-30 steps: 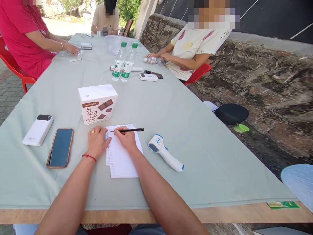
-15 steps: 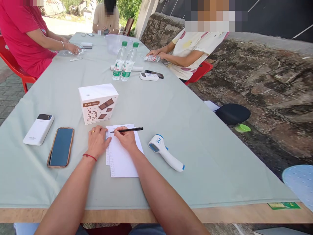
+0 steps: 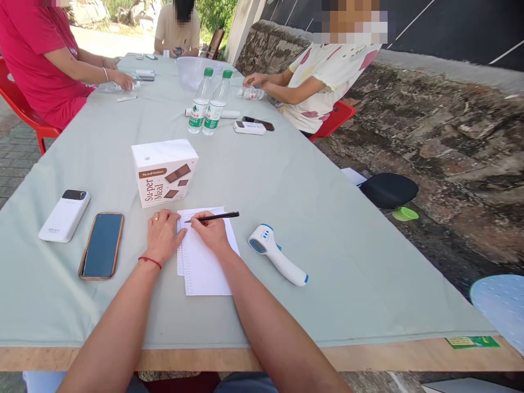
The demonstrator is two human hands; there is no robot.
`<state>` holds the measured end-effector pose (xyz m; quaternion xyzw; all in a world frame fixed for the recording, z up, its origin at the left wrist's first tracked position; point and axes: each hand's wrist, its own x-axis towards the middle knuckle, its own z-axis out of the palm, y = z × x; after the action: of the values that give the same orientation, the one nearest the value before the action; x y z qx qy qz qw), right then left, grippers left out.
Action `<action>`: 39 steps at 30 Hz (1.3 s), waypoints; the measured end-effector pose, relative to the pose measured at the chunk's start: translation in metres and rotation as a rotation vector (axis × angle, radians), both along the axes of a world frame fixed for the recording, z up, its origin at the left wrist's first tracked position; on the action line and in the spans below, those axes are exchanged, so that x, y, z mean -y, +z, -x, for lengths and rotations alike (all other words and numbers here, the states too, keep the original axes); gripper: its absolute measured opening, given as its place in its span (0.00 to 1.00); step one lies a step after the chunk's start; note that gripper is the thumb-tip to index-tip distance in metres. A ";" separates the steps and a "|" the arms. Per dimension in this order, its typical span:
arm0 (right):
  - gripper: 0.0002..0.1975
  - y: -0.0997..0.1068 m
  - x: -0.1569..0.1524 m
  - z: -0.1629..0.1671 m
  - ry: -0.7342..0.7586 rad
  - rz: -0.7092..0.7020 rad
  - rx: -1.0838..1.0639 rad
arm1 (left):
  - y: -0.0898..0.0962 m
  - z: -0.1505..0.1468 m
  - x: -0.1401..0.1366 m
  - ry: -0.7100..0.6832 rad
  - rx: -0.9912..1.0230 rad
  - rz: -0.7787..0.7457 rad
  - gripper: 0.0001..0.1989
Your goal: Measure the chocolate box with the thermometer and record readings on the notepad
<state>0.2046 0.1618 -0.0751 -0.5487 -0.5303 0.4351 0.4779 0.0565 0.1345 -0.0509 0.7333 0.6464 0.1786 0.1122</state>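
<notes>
A black pen is pinched in my right hand, its tip at the upper left part of a white sheet of paper. Fingers stretched out, my left hand lies flat with its thumb on the paper's left edge. A second sheet shows under the first. Just beyond my left hand stands a white Su-per Meal box. To the right of the paper lies a white and blue infrared thermometer. On the left are a smartphone and a white power bank.
Two water bottles with green caps stand mid-table, before a clear plastic basin. Another power bank and a dark phone lie right of them. Three people sit around the far part; two have hands at plastic bottles.
My hands and the pen stay almost in place. On the right, the person's hands and bottle have shifted slightly left.
</notes>
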 end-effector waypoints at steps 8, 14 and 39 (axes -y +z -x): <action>0.07 -0.002 0.001 -0.001 0.030 -0.012 -0.007 | -0.001 0.001 0.000 -0.005 0.008 -0.005 0.14; 0.07 0.000 0.003 -0.002 0.033 0.004 -0.028 | -0.001 0.002 0.000 -0.007 0.014 -0.001 0.16; 0.06 -0.001 0.007 -0.005 0.087 0.016 -0.050 | 0.008 0.010 -0.002 -0.067 0.089 0.123 0.23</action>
<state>0.2101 0.1543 -0.0760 -0.5177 -0.5383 0.4732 0.4672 0.0467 0.1368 -0.0428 0.7376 0.6256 0.1673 0.1915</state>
